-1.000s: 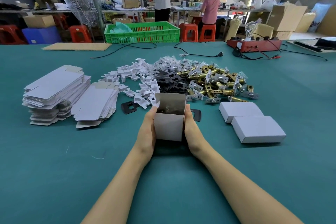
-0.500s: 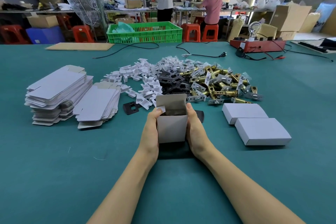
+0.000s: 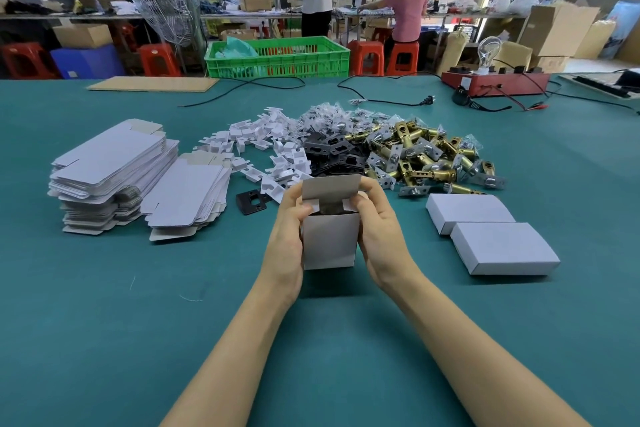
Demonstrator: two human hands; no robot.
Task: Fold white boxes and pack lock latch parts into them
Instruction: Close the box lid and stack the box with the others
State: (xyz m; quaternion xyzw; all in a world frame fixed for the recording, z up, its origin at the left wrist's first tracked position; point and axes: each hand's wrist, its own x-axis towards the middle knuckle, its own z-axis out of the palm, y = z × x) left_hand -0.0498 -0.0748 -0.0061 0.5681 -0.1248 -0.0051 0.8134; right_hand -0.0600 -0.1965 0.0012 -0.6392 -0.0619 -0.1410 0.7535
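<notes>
**Grip on upright box, both hands, end flaps going in**

Both hands hold the white box [image 3: 330,239] upright just above the tabletop [image 3: 104,322], at centre frame. Left hand [image 3: 289,236] grips the box's 9 o'clock wall, thumb pressing the small dust flap inward; right hand [image 3: 379,229] grips the 3 o'clock wall, fingers curled onto the opposite flap and the raised lid panel. Judgement: the box is held vertical so its contents stay seated while the top is closed; contents are dark and cannot be identified. Forearms converge from 6 o'clock, wrists slightly raised. Flat box blanks [image 3: 114,177] lie at 9 o'clock, latch parts [image 3: 422,156] at 1 o'clock, two closed boxes [image 3: 491,236] at 3 o'clock.
</notes>
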